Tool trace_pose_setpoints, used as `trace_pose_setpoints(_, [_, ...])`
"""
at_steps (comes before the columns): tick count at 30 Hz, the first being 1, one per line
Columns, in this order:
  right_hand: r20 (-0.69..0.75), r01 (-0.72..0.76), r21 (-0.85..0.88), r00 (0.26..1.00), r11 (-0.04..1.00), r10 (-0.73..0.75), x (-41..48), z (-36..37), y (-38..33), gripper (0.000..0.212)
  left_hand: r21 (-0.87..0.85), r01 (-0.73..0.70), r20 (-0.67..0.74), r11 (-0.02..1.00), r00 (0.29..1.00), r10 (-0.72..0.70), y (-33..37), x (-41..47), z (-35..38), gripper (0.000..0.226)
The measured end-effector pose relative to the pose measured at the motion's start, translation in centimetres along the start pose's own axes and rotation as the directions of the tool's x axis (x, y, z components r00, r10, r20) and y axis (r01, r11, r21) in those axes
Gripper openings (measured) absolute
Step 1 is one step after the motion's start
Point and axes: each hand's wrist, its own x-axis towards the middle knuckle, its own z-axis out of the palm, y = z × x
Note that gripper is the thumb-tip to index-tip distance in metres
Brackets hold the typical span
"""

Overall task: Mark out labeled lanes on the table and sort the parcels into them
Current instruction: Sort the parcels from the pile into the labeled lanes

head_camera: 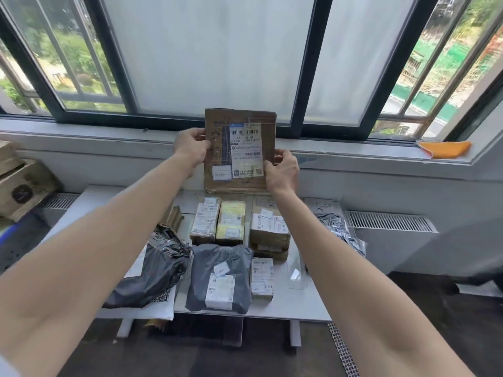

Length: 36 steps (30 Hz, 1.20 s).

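A flat brown cardboard parcel (242, 123) with a white shipping label is held upright above the far edge of the white table (285, 306). My left hand (190, 146) grips its left edge and my right hand (281, 172) grips its lower right edge. Below on the table lie sorted parcels: two small boxes side by side (217, 223), stacked brown boxes (269, 232), a grey mailer bag (220, 278), a small box (261, 277), a black bag (152, 270) at left and a silver bag (340, 232) at right. Faint handwritten marks show at the table's far end.
A window sill runs behind the table, with an orange cloth (445, 148) on its right. Cardboard boxes (21, 183) stand at the left. A white radiator grille (389, 221) is on the right. A clear plastic piece (296, 270) lies near the stacked boxes.
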Motion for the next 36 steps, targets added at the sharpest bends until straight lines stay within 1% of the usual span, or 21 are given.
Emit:
trace_pose_setpoints(4, [0.029,0.031,0.005,0.999,0.999,-0.031,0.8,2.6,-2.0,0.033,0.019,-0.008,-0.054,1.0,0.999,0.009,1.0,2.0,-2.7,0.029])
trace_pose_setpoints(9, [0.038,0.016,-0.014,0.999,1.0,-0.015,1.6,6.5,-2.6,0.035,0.017,0.023,-0.05,1.0,0.998,-0.022,-0.2,4.9,-5.0,0.03])
trace_pose_setpoints(11, [0.038,0.011,-0.036,0.999,0.999,-0.009,1.7,7.9,-2.4,0.035,0.022,0.053,-0.017,0.998,0.998,-0.052,-1.2,6.2,-5.6,0.031])
trace_pose_setpoints(15, [0.077,-0.033,-0.103,0.996,0.994,0.041,1.9,10.1,-1.3,0.035,0.021,0.164,0.08,0.986,0.983,-0.165,-3.6,8.2,-6.5,0.031])
trace_pose_setpoints(18, [0.085,-0.049,-0.137,0.994,0.989,0.061,2.4,11.2,-0.5,0.036,0.014,0.202,0.105,0.979,0.974,-0.202,-4.7,9.5,-6.5,0.022])
trace_pose_setpoints(21, [0.083,-0.067,-0.194,0.993,0.979,0.084,2.7,12.0,0.3,0.038,0.019,0.219,0.102,0.975,0.97,-0.22,-6.0,10.6,-6.2,0.021])
trace_pose_setpoints(26, [0.052,-0.116,-0.269,0.99,0.956,0.135,2.1,12.8,2.6,0.034,0.032,0.303,0.121,0.952,0.945,-0.305,-9.5,11.8,-5.1,0.016])
trace_pose_setpoints(32, [0.046,-0.236,-0.283,0.965,0.929,0.259,1.0,12.5,5.9,0.031,0.078,0.365,0.145,0.928,0.916,-0.373,-12.2,11.7,-3.5,0.016])
trace_pose_setpoints(36, [0.079,-0.247,-0.305,0.956,0.92,0.283,0.1,12.7,7.3,0.027,0.108,0.4,0.121,0.91,0.903,-0.411,-13.7,11.3,-3.3,0.019])
